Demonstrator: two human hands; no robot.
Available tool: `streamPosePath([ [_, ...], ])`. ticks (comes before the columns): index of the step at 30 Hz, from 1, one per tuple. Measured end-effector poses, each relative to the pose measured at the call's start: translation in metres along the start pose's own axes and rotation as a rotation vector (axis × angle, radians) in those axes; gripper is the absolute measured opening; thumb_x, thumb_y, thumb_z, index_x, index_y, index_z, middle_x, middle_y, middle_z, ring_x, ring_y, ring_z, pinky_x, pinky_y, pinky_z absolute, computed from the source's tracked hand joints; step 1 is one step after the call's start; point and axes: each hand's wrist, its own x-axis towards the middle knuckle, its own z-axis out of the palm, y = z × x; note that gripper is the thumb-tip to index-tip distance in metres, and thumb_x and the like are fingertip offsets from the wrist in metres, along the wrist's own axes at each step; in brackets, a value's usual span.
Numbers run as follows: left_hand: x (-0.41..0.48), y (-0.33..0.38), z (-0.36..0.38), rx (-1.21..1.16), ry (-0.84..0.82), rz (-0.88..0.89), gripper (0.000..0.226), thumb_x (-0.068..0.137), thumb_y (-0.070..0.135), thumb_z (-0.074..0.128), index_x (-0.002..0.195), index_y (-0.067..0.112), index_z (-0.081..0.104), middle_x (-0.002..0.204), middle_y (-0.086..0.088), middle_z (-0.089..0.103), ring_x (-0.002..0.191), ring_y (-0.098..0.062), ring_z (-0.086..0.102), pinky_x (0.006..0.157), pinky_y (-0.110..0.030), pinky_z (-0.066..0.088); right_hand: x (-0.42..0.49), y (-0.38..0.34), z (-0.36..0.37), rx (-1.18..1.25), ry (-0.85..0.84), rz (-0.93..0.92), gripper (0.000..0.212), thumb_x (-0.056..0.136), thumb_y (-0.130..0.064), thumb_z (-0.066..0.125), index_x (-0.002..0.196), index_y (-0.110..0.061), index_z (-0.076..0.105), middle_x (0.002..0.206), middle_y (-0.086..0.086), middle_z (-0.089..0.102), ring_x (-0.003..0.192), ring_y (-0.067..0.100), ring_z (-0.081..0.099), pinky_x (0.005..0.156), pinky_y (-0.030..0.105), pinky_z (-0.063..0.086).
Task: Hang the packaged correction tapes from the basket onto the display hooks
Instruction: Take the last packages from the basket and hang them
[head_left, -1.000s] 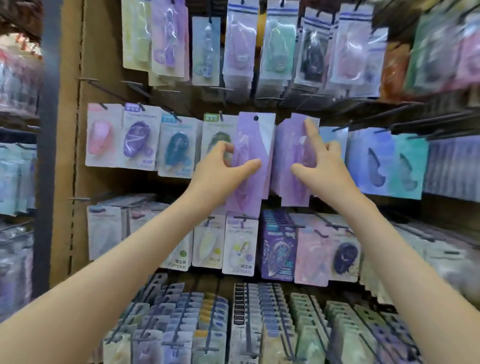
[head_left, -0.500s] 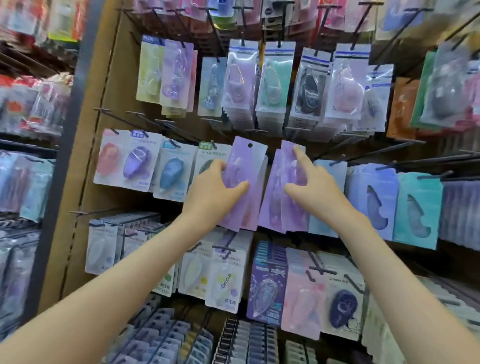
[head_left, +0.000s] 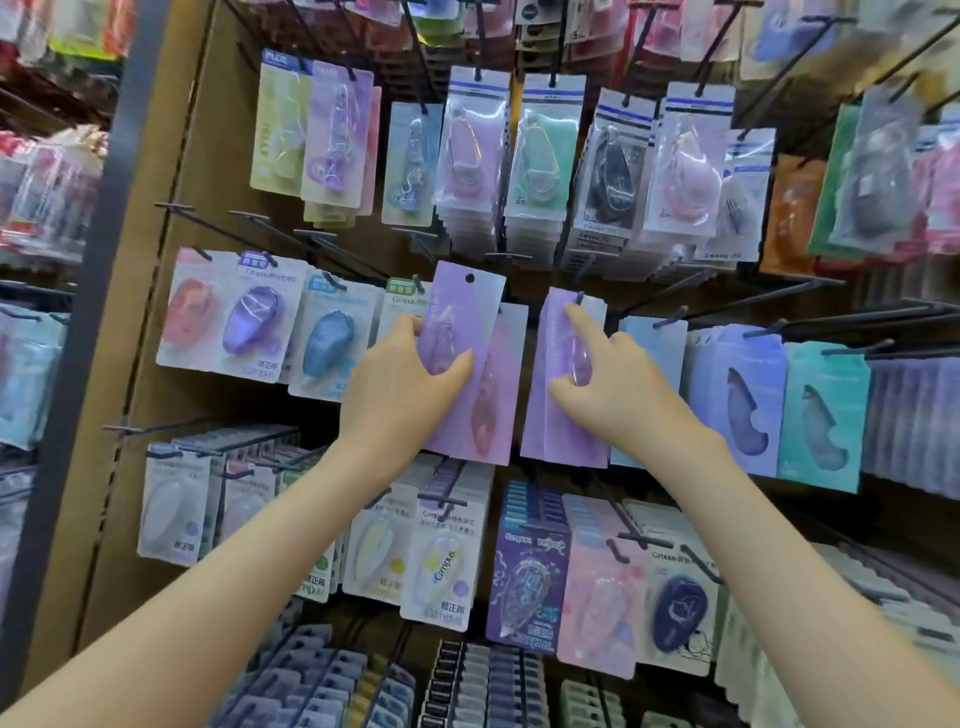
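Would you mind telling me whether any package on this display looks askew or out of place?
Yes: the purple correction tape pack in the left hand is tilted, its hang hole free of any hook, overlapping a pinker pack behind it. The right hand rests on the purple stack beside it.

Brown pegboard wall (head_left: 171, 270), grey upright (head_left: 98, 270)

The pack (head_left: 457, 332) in the left hand (head_left: 400, 384) is lilac fading to pale grey-white on its right side, with a black hole at the top. The pack (head_left: 566, 384) under the right hand (head_left: 618, 395) is lilac too. Hooks (head_left: 769, 293) are black. The board (head_left: 171, 291) is tan brown. Further right hang a periwinkle pack (head_left: 743, 395) and a teal pack (head_left: 826, 410). On the left, cards show a pink tape (head_left: 187, 312), a violet tape (head_left: 252, 319) and a blue tape (head_left: 327, 343). Below, one pack (head_left: 524, 587) is deep purple.
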Motion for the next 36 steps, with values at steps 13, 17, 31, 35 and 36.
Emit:
streamPosePath([
  [13,-0.009,-0.002,0.004,-0.09,-0.144,-0.022,0.045,0.082,0.048,0.066,0.112,0.017,0.053,0.094,-0.003,0.063,0.089,-0.024,0.061,0.078,-0.036,0.049,0.005,-0.003,-0.001,-0.214,-0.116,0.026,0.064,0.097,-0.041,0.043,0.151,-0.039,0.01,0.111,0.013,0.053,0.091,0.029,0.048,0.072,0.035,0.042],
  [17,-0.019,0.007,0.008,-0.079,-0.231,0.033,0.052,0.083,0.05,0.066,0.122,0.018,0.051,0.103,-0.002,0.063,0.09,-0.019,0.059,0.076,-0.032,0.047,-0.005,0.002,-0.001,-0.166,0.207,-0.014,0.05,0.101,-0.041,0.035,0.15,-0.033,0.026,0.102,0.008,0.056,0.102,0.03,0.053,0.07,0.036,0.039],
  [31,-0.003,0.062,0.065,0.023,-0.257,0.184,0.074,0.09,0.05,0.055,0.148,0.02,0.021,0.124,-0.017,0.059,0.114,-0.036,0.054,0.087,-0.038,0.043,0.005,0.022,-0.005,0.513,0.267,-0.004,0.06,0.093,-0.002,0.05,0.142,-0.034,0.041,0.079,0.009,0.051,0.068,0.011,0.048,0.059,0.006,0.039],
  [35,-0.001,0.062,0.074,0.073,-0.185,0.249,0.078,0.09,0.048,0.056,0.149,0.013,0.019,0.136,-0.012,0.05,0.123,-0.031,0.048,0.092,-0.039,0.04,0.014,0.024,-0.002,0.525,0.206,-0.005,0.062,0.094,0.002,0.045,0.145,-0.033,0.039,0.08,0.004,0.045,0.068,0.013,0.043,0.056,0.01,0.036],
  [36,-0.001,0.06,0.075,0.096,-0.167,0.268,0.079,0.09,0.048,0.056,0.15,0.011,0.019,0.137,-0.012,0.047,0.124,-0.03,0.045,0.094,-0.038,0.039,0.015,0.024,-0.002,0.521,0.19,-0.018,0.062,0.094,0.003,0.043,0.146,-0.032,0.038,0.083,0.001,0.046,0.07,0.011,0.043,0.056,0.009,0.036],
])
